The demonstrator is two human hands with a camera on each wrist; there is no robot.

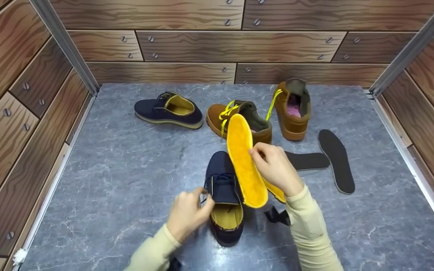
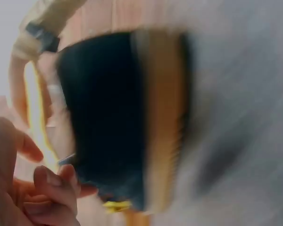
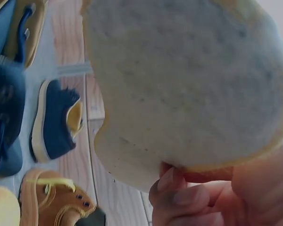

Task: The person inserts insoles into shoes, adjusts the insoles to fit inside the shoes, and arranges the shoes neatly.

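My right hand (image 1: 279,165) pinches the edge of a fuzzy yellow insole (image 1: 243,162), holding it up beside a navy lace-up shoe (image 1: 222,173). The insole's pale underside (image 3: 179,94) fills much of the right wrist view. The navy shoe points away from me, its yellow-lined opening toward me. Close to the shoe's left side is my left hand (image 1: 190,210), thumb and forefinger apart, fingers loosely bent near the lace. Motion blurs the shoe's side (image 2: 104,113) in the left wrist view. Another yellow insole (image 1: 275,191) lies partly hidden under my right forearm.
A second navy shoe (image 1: 168,111) stands at the back left. Two brown shoes, one with yellow laces (image 1: 228,113) and one with a pink inside (image 1: 294,109), are behind the insole. Dark insoles (image 1: 337,162) lie at right, and a black strap (image 1: 277,216) near my right sleeve.
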